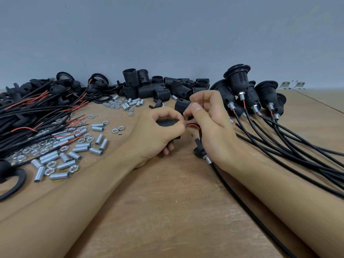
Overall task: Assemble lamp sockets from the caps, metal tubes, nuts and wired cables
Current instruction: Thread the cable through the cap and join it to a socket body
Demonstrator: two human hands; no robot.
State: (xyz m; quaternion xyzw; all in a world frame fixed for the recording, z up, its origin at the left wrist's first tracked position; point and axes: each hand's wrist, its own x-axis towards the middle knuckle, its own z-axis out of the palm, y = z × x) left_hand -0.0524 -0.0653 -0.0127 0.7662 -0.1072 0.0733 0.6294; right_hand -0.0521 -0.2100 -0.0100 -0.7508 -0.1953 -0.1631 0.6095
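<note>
On the left we see a heap of black cables [28, 112] with red leads, then smooth metal tubes [70, 155] and hex nuts [50, 171], too many to count. Our left hand [154, 133] grips a ribbed black socket [166, 122]; our right hand [206, 120] pinches its wires [193, 125]. Far right stand about six finished sockets [240, 81].

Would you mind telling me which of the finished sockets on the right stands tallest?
The finished socket at the back of the cluster, wide flange up against the wall; the other finished ones sit lower around it.
</note>
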